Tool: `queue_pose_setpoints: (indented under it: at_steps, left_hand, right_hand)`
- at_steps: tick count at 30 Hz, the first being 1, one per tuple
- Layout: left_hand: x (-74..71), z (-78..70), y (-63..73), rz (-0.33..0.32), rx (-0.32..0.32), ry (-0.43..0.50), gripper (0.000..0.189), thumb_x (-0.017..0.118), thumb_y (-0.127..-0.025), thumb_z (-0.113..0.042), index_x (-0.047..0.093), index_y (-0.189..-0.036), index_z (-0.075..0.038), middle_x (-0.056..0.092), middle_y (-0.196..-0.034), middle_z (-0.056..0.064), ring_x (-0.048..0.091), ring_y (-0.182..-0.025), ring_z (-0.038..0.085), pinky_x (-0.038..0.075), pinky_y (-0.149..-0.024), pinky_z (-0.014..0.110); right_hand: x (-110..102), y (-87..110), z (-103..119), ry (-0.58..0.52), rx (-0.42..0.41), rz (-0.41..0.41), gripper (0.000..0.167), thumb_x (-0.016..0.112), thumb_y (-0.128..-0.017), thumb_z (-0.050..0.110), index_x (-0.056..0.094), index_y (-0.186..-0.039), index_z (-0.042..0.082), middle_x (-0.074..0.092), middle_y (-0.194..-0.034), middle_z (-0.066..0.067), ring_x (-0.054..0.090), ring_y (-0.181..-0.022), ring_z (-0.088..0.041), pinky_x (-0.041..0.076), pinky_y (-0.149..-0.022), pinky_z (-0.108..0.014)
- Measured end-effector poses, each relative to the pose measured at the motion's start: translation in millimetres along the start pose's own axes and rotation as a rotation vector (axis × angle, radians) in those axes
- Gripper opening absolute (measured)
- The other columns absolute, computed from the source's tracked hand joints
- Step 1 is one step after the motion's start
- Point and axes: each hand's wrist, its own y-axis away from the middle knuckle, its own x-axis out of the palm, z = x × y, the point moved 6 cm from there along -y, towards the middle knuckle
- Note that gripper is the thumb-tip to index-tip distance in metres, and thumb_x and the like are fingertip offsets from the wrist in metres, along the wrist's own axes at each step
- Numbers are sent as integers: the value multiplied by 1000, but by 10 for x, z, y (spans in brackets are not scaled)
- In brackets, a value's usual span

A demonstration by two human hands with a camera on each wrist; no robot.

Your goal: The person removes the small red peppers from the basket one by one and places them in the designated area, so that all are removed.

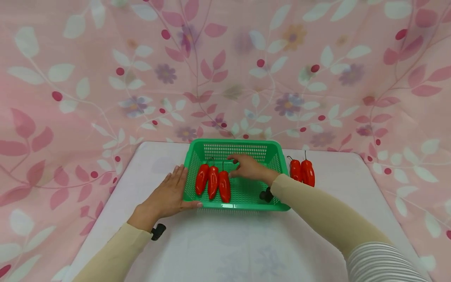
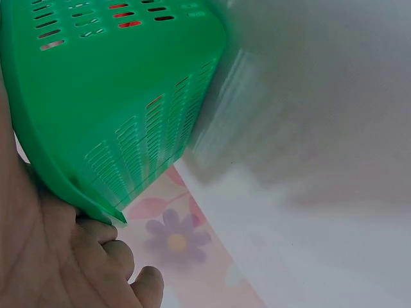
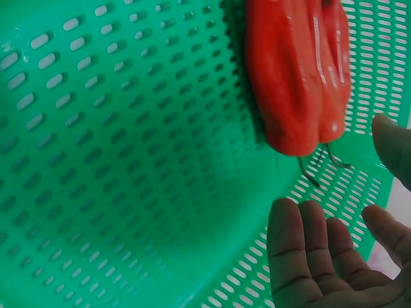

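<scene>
A green plastic basket (image 1: 243,206) stands on the table, with three red peppers (image 1: 213,183) side by side in its left part. My left hand (image 1: 170,196) lies flat along the basket's left side, fingers straight and thumb at the front rim. The left wrist view shows its palm against the rim (image 2: 61,192). Over the inside of the basket, my right hand (image 1: 250,168) hovers just right of the peppers' stem ends. Its fingers (image 3: 286,237) are loosely bent and hold nothing; in the right wrist view the peppers (image 3: 286,83) lie apart from them.
Two more red peppers (image 1: 307,172) lie on the table right of the basket, partly hidden by the right forearm. White cloth (image 1: 211,246) covers the table. A pink floral curtain (image 1: 225,78) hangs behind it and at both sides.
</scene>
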Motion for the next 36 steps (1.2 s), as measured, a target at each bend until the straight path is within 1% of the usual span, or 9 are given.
queue_pose_setpoints:
  at_steps: [5,9,16,19,23,26,28,32,36]
  left_hand:
    - [0,-2,2,0,1,2,133,64,-83,-85,15,-165,8,16,-174,27,14,-162,47,23,-129,60]
    - [2,-4,2,5,0,4,133,65,-83,-84,14,-165,8,15,-174,27,14,-162,47,22,-129,60]
    - [2,-6,1,6,0,19,133,65,-83,-83,14,-165,7,15,-174,27,13,-162,47,22,-129,60]
    - [-1,-4,1,2,2,18,133,64,-83,-84,14,-165,7,16,-174,27,14,-162,47,22,-129,59]
    - [-8,-5,6,-4,5,18,133,64,-83,-84,15,-165,8,16,-174,27,14,-162,47,23,-129,59]
    - [-11,-9,7,-8,11,18,132,65,-83,-83,15,-165,8,16,-174,27,15,-161,47,23,-129,59]
    - [-13,-12,7,-11,13,20,132,66,-84,-83,15,-165,9,17,-173,28,15,-161,48,24,-129,59]
    - [-13,-15,6,-6,13,24,132,66,-84,-81,15,-165,9,16,-173,28,15,-161,48,24,-129,59]
    - [-7,-6,1,6,7,26,132,66,-84,-82,14,-165,9,15,-174,28,13,-161,48,23,-129,59]
  right_hand:
    - [114,-57,-40,-31,-1,36,68,81,-93,19,52,-153,5,62,-142,-22,70,-109,-30,58,-99,-44]
    - [195,-84,-88,-71,27,67,70,82,-92,20,52,-154,7,61,-143,-24,69,-110,-29,58,-99,-45]
    - [321,-137,-142,-108,68,109,72,83,-92,23,51,-155,10,61,-141,-20,65,-109,-27,58,-95,-41]
    - [365,-161,-140,-92,67,127,73,83,-91,25,50,-155,11,62,-139,-17,63,-113,-28,57,-98,-43]
    - [428,-176,-124,-79,61,164,77,84,-89,26,48,-157,14,63,-139,-14,61,-121,-28,53,-107,-48]
    - [469,-181,-119,-73,56,182,79,85,-89,26,46,-157,17,63,-139,-11,59,-124,-27,53,-108,-48]
    - [486,-188,-117,-68,40,180,79,85,-89,25,45,-157,17,63,-138,-10,59,-123,-26,54,-107,-45]
    - [474,-197,-104,-108,11,142,82,87,-87,18,41,-154,10,60,-137,-14,61,-119,-26,56,-102,-42]
    - [422,-192,-106,-174,31,92,82,86,-86,9,36,-151,5,60,-137,-20,65,-113,-29,58,-96,-41]
